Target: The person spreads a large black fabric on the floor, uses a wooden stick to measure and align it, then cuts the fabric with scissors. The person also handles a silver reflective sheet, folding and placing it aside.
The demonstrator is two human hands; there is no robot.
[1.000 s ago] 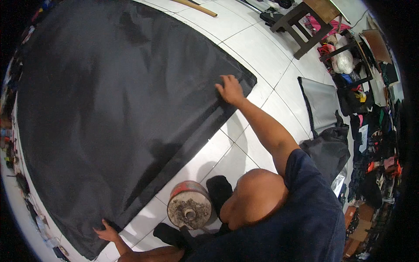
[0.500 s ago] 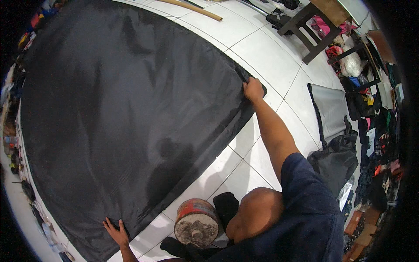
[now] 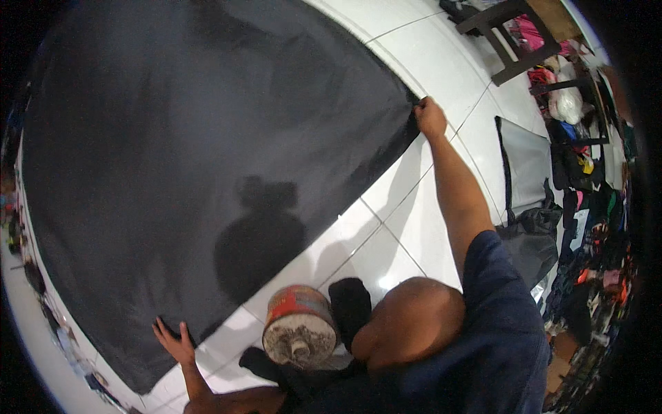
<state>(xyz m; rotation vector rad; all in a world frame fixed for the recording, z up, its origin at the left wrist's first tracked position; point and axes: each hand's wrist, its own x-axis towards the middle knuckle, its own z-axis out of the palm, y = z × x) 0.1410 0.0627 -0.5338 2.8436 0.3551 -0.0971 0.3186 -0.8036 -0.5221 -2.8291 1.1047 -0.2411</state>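
One black sheet (image 3: 152, 172) lies on the white tiled floor (image 3: 396, 252), with one red-sided cylinder (image 3: 301, 303) just beside its near edge. Two hands work: the right hand (image 3: 432, 119) pinches the sheet's right corner; the left hand (image 3: 178, 345) spreads its fingers wide over the edge's left end, cloth beneath them, contact unclear.

This looks like a small fabric workroom: a broad black sheet (image 3: 138, 172) covers much of the white-tiled floor (image 3: 427, 62). Toward the floor's right edge lie grey-and-black material (image 3: 527, 165) and crowded mixed clutter (image 3: 596, 269), near a dark wooden stand (image 3: 524, 67).
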